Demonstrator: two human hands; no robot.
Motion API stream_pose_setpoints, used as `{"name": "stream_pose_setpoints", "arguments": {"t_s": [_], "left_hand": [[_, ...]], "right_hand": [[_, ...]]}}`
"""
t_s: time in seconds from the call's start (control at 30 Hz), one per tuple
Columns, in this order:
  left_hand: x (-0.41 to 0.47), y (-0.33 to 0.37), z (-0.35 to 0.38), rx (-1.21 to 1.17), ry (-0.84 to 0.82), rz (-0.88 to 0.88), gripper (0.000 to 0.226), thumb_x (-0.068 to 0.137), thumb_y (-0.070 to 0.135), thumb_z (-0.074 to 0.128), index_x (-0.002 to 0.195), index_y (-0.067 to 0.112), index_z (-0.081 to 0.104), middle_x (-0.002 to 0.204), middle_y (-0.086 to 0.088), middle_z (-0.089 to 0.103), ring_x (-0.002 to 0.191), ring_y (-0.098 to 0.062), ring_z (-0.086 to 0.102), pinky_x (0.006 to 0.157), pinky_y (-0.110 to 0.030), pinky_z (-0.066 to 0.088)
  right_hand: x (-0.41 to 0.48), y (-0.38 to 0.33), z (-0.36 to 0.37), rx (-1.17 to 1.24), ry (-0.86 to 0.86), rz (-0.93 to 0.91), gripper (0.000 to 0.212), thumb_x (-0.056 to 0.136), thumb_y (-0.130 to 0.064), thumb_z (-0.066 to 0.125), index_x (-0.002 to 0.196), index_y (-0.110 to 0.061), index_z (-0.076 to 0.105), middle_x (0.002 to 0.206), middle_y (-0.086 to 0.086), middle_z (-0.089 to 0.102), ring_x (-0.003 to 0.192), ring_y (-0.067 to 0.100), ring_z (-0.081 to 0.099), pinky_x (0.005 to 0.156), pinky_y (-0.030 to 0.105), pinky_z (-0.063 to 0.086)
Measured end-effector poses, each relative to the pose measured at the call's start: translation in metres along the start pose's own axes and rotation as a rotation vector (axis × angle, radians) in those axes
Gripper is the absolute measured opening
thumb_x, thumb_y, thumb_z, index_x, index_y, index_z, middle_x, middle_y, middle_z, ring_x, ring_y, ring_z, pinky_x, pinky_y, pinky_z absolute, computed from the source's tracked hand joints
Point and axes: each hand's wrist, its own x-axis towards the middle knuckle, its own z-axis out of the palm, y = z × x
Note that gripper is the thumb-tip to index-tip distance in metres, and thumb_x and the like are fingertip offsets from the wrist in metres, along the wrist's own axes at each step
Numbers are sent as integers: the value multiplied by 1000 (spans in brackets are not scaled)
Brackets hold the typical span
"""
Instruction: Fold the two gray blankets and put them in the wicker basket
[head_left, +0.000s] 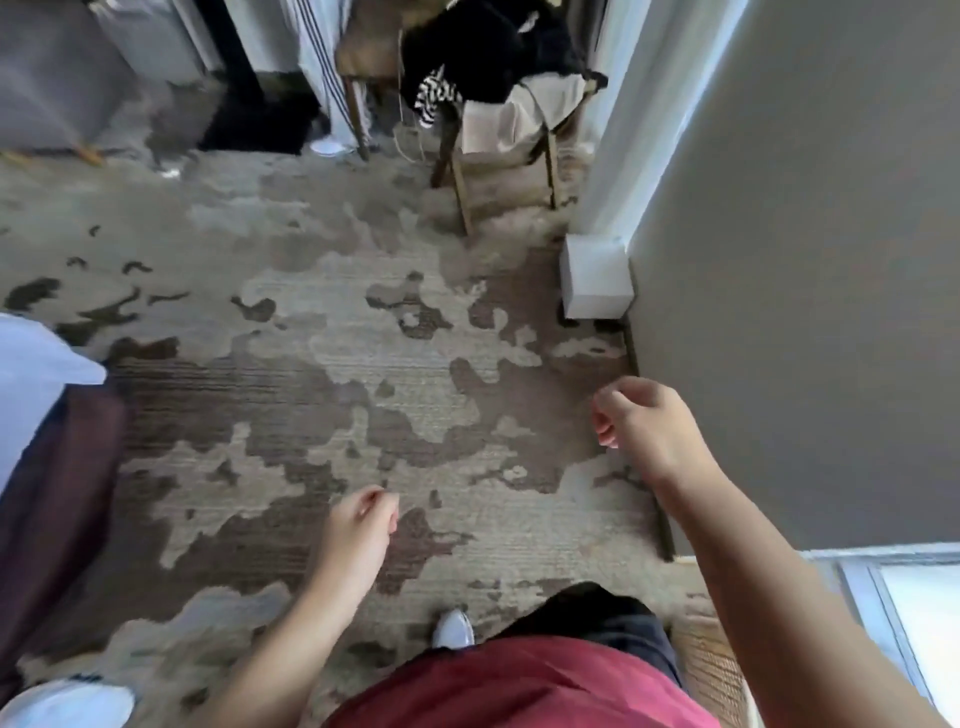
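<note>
Right now, both hands are empty. The left hand (361, 525) hangs low over the rug (311, 364) with its fingers curled in loosely, holding nothing. The right hand (649, 426) is up higher and off to the side, close to the gray wall (805, 260), and its fingers are softly bent too, with nothing in them. No gray blanket shows anywhere near the hands. A bit of woven stuff (711, 670) peeks out below the right arm, by the person's dark trouser leg; it might be the wicker basket, but too little of it shows to be sure, and what is inside cannot be seen. Far ahead of the hands stands a wooden chair (498, 130) with dark clothes piled on it. To the left of the left hand there is a dark red cloth (57, 493) with something white above it. So it is hard to say how much is done. The blankets may be in the basket, or still waiting out of sight.
</note>
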Motion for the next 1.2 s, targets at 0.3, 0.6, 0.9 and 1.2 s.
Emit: {"name": "stream_pose_setpoints", "arguments": {"t_s": [0.3,0.6,0.9,1.2], "left_hand": [[200,142,-25,-145,51,141,26,68,31,49,46,19,46,48,-2,43,47,-20,39,55,-32,31],[368,190,-160,9,334,11,36,86,22,53,51,17,49,52,-4,48,51,-18,43,55,-31,34],[417,129,-303,-68,703,-381,36,86,20,52,52,15,44,46,-1,43,48,-19,38,56,-33,29],[646,178,-459,-113,599,-252,40,85,19,50,47,18,41,44,1,38,45,-17,36,54,-31,30]], "right_hand": [[92,-6,67,-140,-89,322,35,81,-10,54,46,-13,58,48,1,58,53,18,55,65,41,49],[344,-209,251,-176,-504,98,28,86,-14,50,60,-12,60,57,4,57,56,19,51,57,28,39],[438,-454,485,-181,-870,-317,26,74,-23,53,50,-16,61,49,-3,57,53,16,54,63,35,46],[531,-523,625,-341,-809,-191,29,85,-13,53,57,-13,60,50,-3,58,49,11,51,56,32,42]]}}
